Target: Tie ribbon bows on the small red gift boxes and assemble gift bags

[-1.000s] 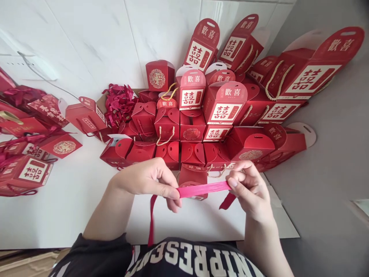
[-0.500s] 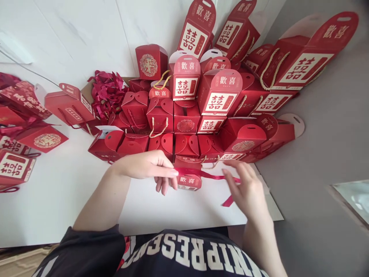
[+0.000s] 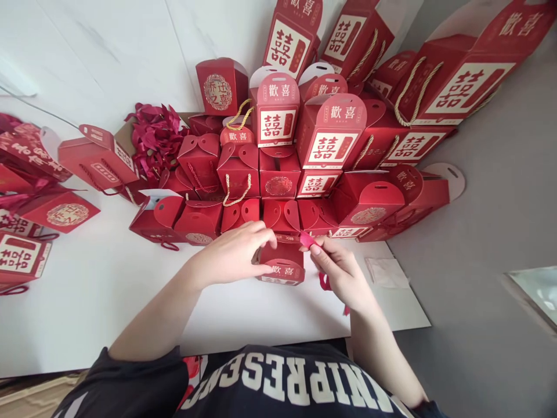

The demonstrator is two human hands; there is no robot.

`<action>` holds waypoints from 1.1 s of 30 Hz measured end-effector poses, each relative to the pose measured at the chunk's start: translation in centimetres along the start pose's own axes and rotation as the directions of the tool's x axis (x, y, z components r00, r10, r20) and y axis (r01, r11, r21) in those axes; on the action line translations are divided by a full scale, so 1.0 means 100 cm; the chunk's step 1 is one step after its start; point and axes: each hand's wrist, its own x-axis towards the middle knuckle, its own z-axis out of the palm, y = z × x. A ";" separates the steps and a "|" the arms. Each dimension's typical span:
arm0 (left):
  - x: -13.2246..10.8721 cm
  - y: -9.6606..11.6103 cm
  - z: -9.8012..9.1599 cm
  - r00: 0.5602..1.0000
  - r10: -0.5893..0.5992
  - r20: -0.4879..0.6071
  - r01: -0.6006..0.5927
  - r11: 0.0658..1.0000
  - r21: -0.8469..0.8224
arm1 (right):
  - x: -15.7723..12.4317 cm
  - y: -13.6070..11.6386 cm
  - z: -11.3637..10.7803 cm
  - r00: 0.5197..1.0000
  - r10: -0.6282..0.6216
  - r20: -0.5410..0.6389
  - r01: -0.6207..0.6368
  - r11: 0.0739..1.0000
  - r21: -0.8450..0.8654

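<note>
A small red gift box (image 3: pixel 281 264) with gold characters stands on the white board (image 3: pixel 87 302) right in front of me. My left hand (image 3: pixel 237 252) rests on the box's left side, its fingers curled over the top edge. Beside the box's top right corner, my right hand (image 3: pixel 337 267) pinches a bright red ribbon (image 3: pixel 307 240) between thumb and forefinger. The ribbon's loose end (image 3: pixel 324 283) hangs below my right palm, partly hidden by it.
Many red gift boxes (image 3: pixel 326 139) with gold rope handles are stacked behind, rising against the white wall. A heap of dark red ribbons (image 3: pixel 154 136) lies at the back left. More boxes (image 3: pixel 65 212) lie at the left. A grey floor (image 3: pixel 500 232) is on the right.
Both hands moved forward from holding the ribbon stretched flat between them. The left hand let go of it and went to the small box; the right now pinches the ribbon near the box's top.
</note>
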 end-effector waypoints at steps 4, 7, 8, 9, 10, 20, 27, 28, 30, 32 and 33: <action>0.004 -0.007 -0.004 0.959 0.188 0.213 -0.184 0.982 -0.042 | 0.003 -0.001 -0.021 0.999 0.027 -0.030 -0.028 1.000 -0.014; 0.000 -0.016 -0.014 0.949 0.200 0.246 -0.199 0.980 -0.027 | 0.003 -0.005 -0.031 0.994 0.053 0.096 -0.055 0.998 0.012; -0.001 -0.019 -0.016 0.956 0.175 0.236 -0.176 0.984 -0.014 | 0.003 -0.006 -0.033 0.986 0.077 0.151 -0.081 0.997 0.016; -0.002 -0.021 -0.018 0.965 0.148 0.217 -0.150 0.989 -0.004 | 0.003 -0.007 -0.033 0.973 0.109 0.205 -0.114 0.993 0.015; -0.002 -0.022 -0.018 0.973 0.128 0.194 -0.130 0.991 0.000 | 0.004 -0.007 -0.033 0.953 0.147 0.264 -0.155 0.988 0.010; -0.003 0.000 -0.009 0.938 0.253 0.235 -0.232 0.966 -0.113 | -0.005 0.007 -0.017 0.705 0.333 0.626 -0.484 0.871 0.082; -0.002 0.004 -0.003 0.928 0.266 0.259 -0.249 0.963 -0.098 | -0.012 0.009 -0.016 0.745 0.338 0.575 -0.495 0.858 0.137; -0.001 0.004 -0.002 0.926 0.272 0.262 -0.253 0.962 -0.105 | -0.012 0.008 -0.016 0.745 0.342 0.573 -0.494 0.860 0.130; -0.001 0.005 0.000 0.924 0.279 0.263 -0.257 0.959 -0.118 | -0.012 0.007 -0.015 0.744 0.343 0.573 -0.486 0.867 0.112; 0.000 0.005 0.001 0.925 0.280 0.257 -0.255 0.959 -0.127 | -0.011 0.006 -0.013 0.752 0.339 0.566 -0.470 0.877 0.098; 0.000 0.005 0.002 0.927 0.278 0.251 -0.252 0.959 -0.131 | -0.011 0.005 -0.012 0.758 0.338 0.558 -0.463 0.881 0.094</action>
